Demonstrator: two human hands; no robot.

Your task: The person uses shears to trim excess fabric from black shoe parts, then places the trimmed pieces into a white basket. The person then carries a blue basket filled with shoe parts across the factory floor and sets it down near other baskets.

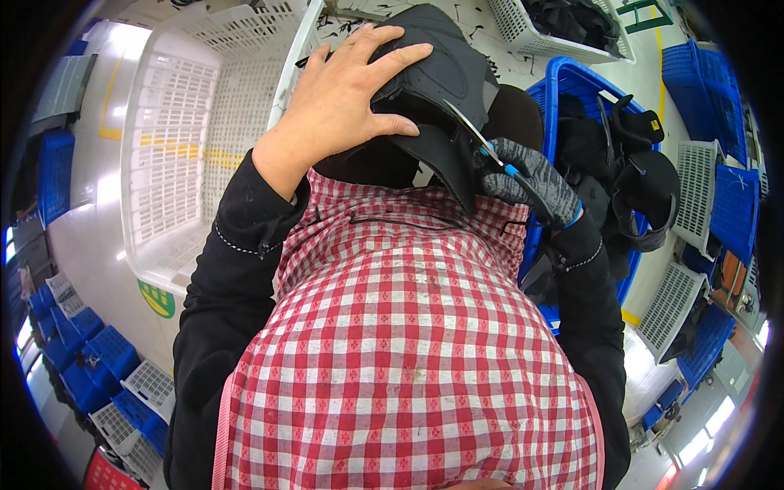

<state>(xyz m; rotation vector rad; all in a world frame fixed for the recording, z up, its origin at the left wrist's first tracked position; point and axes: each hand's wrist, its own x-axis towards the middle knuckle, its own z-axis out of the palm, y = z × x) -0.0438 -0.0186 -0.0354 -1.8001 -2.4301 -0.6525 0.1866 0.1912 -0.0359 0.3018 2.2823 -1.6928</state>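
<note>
1. So, the left hand [343,90] is spread across a black padded fabric piece [445,61], its grip grasping the piece, fingers over the top and thumb down by the near edge.
2. That piece sits up at the lap, just beyond the waist of a red-and-white checked apron [408,327], a curved stitched outline showing on its upper face.
3. Over on the right, the right hand [527,173], in a mottled grey glove, has its grip closed around scissors [475,131] with black-and-blue handles; the bright blade points up and left across the piece's side, and I can't tell whether it touches.
4. Just beside that arm, a blue crate [553,90] holds a heap of black padded pieces [645,192].
5. To the left stands a big white slatted crate [167,106].
6. Up top, a white basket [510,28] carries more black pieces [572,24], with dark scraps [339,31] scattered nearby.
</note>
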